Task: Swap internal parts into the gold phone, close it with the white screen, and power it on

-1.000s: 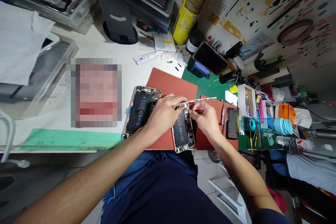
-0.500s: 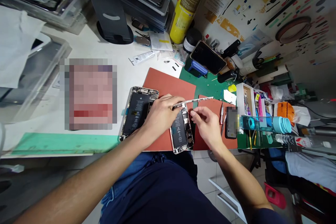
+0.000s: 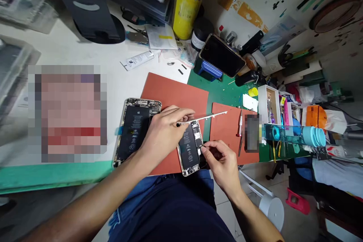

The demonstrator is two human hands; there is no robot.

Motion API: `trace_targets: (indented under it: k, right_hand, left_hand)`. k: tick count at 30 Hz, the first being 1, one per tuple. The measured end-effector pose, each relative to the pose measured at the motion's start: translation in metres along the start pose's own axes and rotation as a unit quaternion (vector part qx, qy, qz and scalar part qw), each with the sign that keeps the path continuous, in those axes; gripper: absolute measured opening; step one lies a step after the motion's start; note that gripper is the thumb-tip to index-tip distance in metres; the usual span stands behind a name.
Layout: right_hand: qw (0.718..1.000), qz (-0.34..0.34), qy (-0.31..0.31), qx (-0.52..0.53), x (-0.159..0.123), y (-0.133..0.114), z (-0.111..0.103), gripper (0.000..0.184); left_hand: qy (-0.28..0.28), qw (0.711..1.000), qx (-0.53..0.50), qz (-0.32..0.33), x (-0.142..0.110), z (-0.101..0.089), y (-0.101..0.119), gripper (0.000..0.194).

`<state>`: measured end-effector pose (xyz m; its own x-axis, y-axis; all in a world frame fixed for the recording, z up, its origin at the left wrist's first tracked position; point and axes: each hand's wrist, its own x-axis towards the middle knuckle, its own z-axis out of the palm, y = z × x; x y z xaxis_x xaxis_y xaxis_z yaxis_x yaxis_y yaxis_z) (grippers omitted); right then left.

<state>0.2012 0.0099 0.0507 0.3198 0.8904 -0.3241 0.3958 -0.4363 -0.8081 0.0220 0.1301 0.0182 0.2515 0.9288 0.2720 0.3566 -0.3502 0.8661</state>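
Observation:
My left hand (image 3: pixel 167 132) is closed on the near end of a phone screen (image 3: pixel 211 116), holding it tilted up and almost edge-on. Beneath it an opened smartphone (image 3: pixel 189 153) lies with its black battery and inner parts bare, reaching over the mat's front edge. At that phone's right side, my right hand (image 3: pixel 222 160) has thumb and fingertips pinched together close to the inner parts; whatever is between them is too small to make out. A second opened phone (image 3: pixel 134 124), larger in view, lies to the left of my left forearm.
Reddish-brown mats (image 3: pixel 172 87) cover the work area over a green cutting mat (image 3: pixel 224 92). To the right are a screwdriver (image 3: pixel 240 123), a dark phone (image 3: pixel 251 134), a blue bottle (image 3: pixel 300 135) and a tool box (image 3: pixel 268 94). A phone on a stand (image 3: pixel 222 56) and a yellow spray can (image 3: pixel 187 7) stand behind.
My right hand has moved down and closer, from beside the raised screen to the opened phone's right edge. My left hand still holds the screen up. The whole view has shifted somewhat.

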Motion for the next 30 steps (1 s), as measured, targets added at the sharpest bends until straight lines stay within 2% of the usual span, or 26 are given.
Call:
trace_targets:
  k: [19,30]
  right_hand:
    - [0.998,-0.018,0.011,-0.063,-0.003,-0.006,0.007,0.018]
    - [0.999,0.009,0.001,-0.049,0.0,-0.012,0.006,0.021]
  left_hand:
    - [-0.016,0.999,-0.05,-0.01,0.001,-0.005,0.003,0.021]
    - [-0.021,0.998,-0.05,-0.007,0.002,-0.006,0.006,0.025]
